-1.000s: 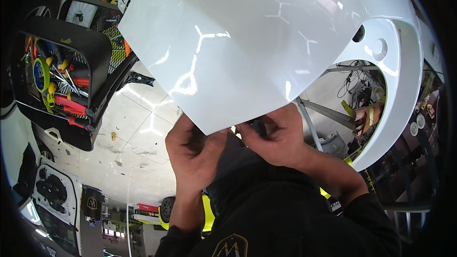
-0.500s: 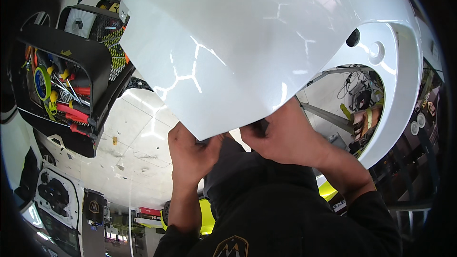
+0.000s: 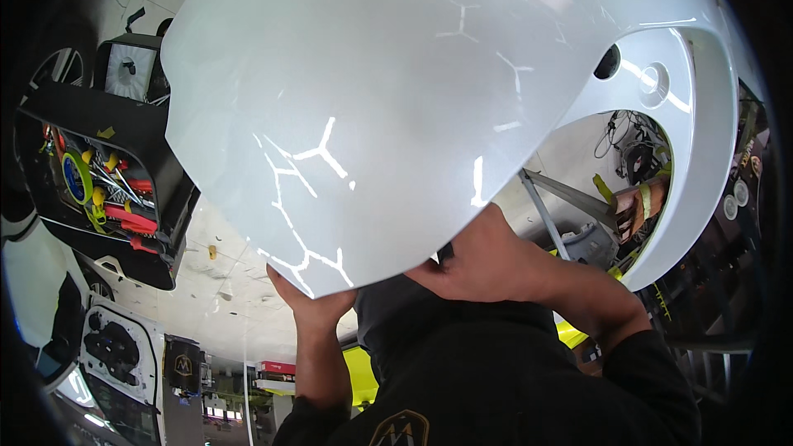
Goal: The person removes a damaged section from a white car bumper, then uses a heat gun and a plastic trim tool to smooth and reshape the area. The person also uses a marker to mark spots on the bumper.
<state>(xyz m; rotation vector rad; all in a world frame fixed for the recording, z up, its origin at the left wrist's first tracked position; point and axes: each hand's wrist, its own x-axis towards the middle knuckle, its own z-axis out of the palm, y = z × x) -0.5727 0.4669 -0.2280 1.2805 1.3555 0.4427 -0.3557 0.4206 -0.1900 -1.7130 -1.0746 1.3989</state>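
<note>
A large glossy white car bumper [image 3: 372,140] fills the upper middle, its near edge curving toward my body. My left hand [image 3: 315,307] is closed on that edge at the lower left, with most of its fingers hidden under the bumper. Farther right along the same edge, my right hand [image 3: 487,260] grips it, fingertips out of sight beneath. A small dark gap shows beside the right thumb. At the right, the bumper has a big curved opening and a small round dark hole [image 3: 607,62].
To the left, a black tool bin [image 3: 157,128] holds pliers, screwdrivers and a green tape roll [image 3: 77,177]. Grey metal stand bars [image 3: 570,194] and cables show through the bumper's opening. A car door [image 3: 116,347] stands at lower left, and something yellow-green [image 3: 361,372] lies behind me.
The bumper's near left part has swung lower and left, its pointed corner now a rounded outline. My left hand went down with it, more of it covered; my right hand shifted slightly downward.
</note>
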